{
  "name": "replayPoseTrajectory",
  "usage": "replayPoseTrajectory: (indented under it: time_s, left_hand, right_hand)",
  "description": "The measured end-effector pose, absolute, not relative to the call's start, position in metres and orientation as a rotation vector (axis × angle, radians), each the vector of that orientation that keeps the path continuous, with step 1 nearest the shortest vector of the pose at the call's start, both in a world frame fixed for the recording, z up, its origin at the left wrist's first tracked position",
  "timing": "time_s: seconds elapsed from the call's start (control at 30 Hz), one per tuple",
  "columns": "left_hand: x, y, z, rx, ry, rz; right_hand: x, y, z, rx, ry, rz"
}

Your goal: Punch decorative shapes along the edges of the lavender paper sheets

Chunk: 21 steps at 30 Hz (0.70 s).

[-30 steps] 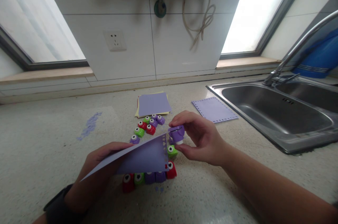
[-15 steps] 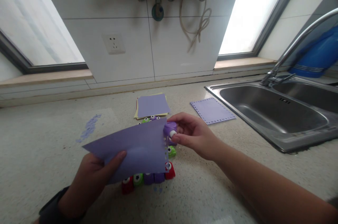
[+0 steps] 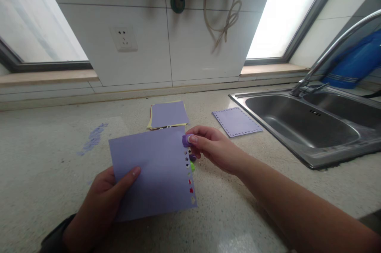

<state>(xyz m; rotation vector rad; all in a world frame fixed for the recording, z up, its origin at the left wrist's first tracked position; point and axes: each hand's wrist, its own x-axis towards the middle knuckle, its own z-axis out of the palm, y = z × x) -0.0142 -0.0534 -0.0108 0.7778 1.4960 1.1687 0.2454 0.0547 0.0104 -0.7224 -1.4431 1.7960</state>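
My left hand grips a lilac sheet of paper by its lower left part, thumb on top. The sheet is held up nearly flat toward me and has a column of small punched shapes along its right edge. My right hand pinches a small purple craft punch clamped on the sheet's top right corner. The sheet hides most of the other small punches on the counter; a green one peeks out beside its right edge.
A stack of lilac and yellow paper lies behind the sheet. A punched lilac sheet lies by the steel sink on the right. Purple paper bits are scattered at the left. A tiled wall with a socket stands behind.
My left hand has tilted the sheet up from edge-on to facing me, covering the punches. My right hand has moved the purple punch to the sheet's top right corner.
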Motion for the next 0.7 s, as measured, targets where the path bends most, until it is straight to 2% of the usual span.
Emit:
replayPoseTrajectory:
  time_s: [0.7]
  left_hand:
    - [-0.0143,-0.0566,-0.0111,0.687,1.348,1.279]
  right_hand:
    - [0.2456,0.0554,0.0086,-0.741,-1.440,1.877]
